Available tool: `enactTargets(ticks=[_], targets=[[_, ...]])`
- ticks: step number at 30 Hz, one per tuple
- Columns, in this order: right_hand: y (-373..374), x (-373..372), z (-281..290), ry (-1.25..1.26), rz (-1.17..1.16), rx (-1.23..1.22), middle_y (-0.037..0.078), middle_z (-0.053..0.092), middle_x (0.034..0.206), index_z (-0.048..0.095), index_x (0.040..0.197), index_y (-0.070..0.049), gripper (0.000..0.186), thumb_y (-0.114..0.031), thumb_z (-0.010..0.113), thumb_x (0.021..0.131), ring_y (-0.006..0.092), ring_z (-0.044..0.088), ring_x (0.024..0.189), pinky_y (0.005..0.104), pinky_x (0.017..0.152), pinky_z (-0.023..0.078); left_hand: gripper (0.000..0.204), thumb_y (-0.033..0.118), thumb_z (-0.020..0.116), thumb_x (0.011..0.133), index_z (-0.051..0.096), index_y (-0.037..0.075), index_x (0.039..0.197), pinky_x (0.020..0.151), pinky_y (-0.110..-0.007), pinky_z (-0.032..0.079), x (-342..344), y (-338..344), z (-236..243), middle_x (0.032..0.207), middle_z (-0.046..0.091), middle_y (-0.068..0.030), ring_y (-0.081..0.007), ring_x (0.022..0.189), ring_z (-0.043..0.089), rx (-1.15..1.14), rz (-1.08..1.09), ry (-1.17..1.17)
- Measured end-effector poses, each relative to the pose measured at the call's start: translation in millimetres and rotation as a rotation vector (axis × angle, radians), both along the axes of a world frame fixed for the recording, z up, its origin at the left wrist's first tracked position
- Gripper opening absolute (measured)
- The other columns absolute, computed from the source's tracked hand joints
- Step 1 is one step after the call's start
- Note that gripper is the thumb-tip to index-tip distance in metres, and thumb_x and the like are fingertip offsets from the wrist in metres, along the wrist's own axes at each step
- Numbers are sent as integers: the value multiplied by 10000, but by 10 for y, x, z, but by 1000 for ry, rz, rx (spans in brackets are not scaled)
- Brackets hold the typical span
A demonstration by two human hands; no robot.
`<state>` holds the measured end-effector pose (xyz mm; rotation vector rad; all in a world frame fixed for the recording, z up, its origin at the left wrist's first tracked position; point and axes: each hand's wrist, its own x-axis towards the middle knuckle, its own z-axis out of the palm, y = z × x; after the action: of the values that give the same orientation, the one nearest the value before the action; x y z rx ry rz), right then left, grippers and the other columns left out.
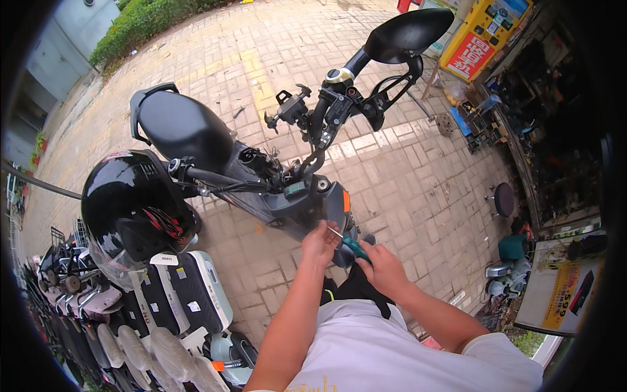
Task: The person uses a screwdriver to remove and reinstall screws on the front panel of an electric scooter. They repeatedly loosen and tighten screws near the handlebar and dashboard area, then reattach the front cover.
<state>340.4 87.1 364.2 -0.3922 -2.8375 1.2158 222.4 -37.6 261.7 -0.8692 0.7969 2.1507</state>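
My right hand is closed on the green handle of a screwdriver, whose metal shaft angles up to the left. At the shaft's far end my left hand is closed, fingers curled; what exactly it grips is too small to tell. Both hands are low at the front panel of a black two-wheeler, beside its orange reflector. Above them rise the handlebar with mirror, a phone mount and exposed cables. The black seat lies behind, and a glossy black helmet hangs on the handlebar at left.
Parked scooters crowd the lower left, close to my left arm. At right stand a tool-cluttered workbench, a round stool, signboards and loose items on the ground. Brick paving surrounds the vehicle; a hedge borders it beyond.
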Motion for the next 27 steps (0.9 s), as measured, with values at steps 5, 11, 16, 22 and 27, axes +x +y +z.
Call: enactTargets(ticks=[5,11,16,22,27], targets=[[120,-40,-108,-561,-583,-1702,143,570,749,546,1189,-13,380,-287,572,927,203,618,645,349,561,479,228,257,532,972,610,49,1020,808,-390,488,28,1,68,939,650,-64,-198,878,603,86,-57,22],[107,1,-172,291,177,270,108,544,670,539,1002,-23,361,-378,475,982,177,482,456,337,455,404,241,264,531,973,614,52,1051,839,-389,477,31,1,69,998,658,-66,-200,928,606,-13,-103,55],[213,-7,-141,-623,-526,-1678,140,544,759,531,1178,-38,360,-278,594,917,277,558,607,408,549,456,225,257,546,965,616,60,1048,836,-384,479,138,24,76,978,656,-58,-193,917,605,75,-107,55],[70,34,-134,132,48,-64,88,495,664,538,1070,-45,363,-387,521,948,223,492,491,363,469,413,253,273,532,969,594,51,1075,828,-377,490,126,12,130,1031,662,-77,-217,964,611,-67,-133,96],[168,-7,-81,-495,-397,-1331,154,530,764,516,1245,-80,411,-253,605,883,326,565,648,397,579,471,267,285,511,976,570,62,1109,852,-399,486,217,48,203,1042,663,-88,-237,1021,611,105,-162,109]])
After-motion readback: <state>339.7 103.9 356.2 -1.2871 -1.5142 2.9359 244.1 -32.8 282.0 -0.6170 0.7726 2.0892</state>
